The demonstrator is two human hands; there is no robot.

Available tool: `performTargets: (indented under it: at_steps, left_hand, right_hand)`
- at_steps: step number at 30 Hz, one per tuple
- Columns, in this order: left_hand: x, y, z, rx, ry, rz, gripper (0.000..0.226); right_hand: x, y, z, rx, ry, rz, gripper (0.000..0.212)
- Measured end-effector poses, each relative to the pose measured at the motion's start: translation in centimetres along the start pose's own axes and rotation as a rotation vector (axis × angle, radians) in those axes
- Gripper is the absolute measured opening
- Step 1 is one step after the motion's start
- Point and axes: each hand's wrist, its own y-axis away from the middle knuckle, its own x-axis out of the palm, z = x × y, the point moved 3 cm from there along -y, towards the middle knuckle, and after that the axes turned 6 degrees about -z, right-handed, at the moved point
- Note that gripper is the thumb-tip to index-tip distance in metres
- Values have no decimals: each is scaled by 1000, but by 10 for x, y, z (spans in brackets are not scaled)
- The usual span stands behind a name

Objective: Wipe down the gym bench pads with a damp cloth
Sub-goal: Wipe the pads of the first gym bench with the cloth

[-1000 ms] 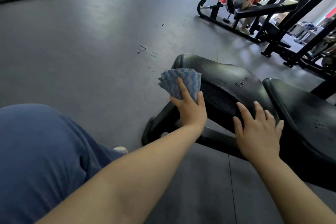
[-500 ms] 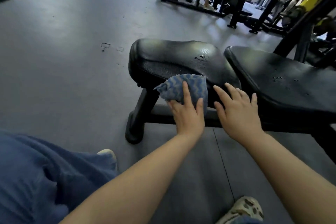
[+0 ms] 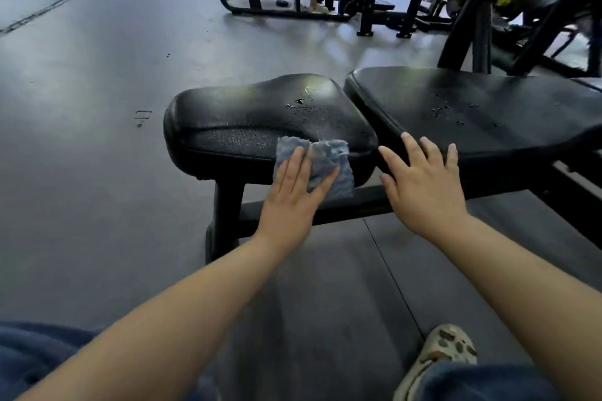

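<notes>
L hand + blue cloth slid down seat pad side to its near front edge since 0.5 s ago; fingers flat, pressing cloth on pad. R hand open, fingers spread, resting on back pad edge just right of seat pad; droplets on both pads

left hand flat, pressing the blue cloth on the seat pad edge, right hand resting on the back pad
</notes>
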Motion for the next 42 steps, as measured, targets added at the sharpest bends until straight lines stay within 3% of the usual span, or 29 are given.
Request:
performTargets:
  at_steps: [5, 8, 11, 14, 22, 27, 31, 36, 38, 42]
  left_hand:
    - [6, -43, -11, 421, -55, -18, 50]
    - [12, -63, -38, 574, -225, 107, 42]
    - [16, -70, -53, 611, -332, 211, 37]
    - [13, -68, -48, 693, -392, 182, 39]
    - [3, -54, 5, 992, -275, 149, 29]
    - [-13, -34, 70, 1007, -173, 170, 50]
    - [-31, -15, 128, 889, -134, 305, 49]
    - [-52, 3, 180, 594, -169, 350, 42]
    - [-52, 5, 185, 381, -169, 391, 51]
    - [-39, -21, 178, -215, -38, 600, 64]
  right_hand:
    - [8, 3, -24, 98, 87, 103, 57]
    - [16, 10, -30, 128, 69, 159, 60]
    - [21, 20, -34, 113, 47, 166, 61]
    - [24, 24, -35, 112, 63, 177, 63]
    - [18, 20, -14, 128, 14, 189, 63]
    - [10, 12, 4, 92, -53, 141, 64]
    - [6, 3, 32, 22, -154, -13, 58]
    - [5, -8, 66, -70, -172, -98, 53]
    - [7, -10, 74, -85, -160, -67, 55]
    - [8, -19, 81, -68, -154, -25, 54]
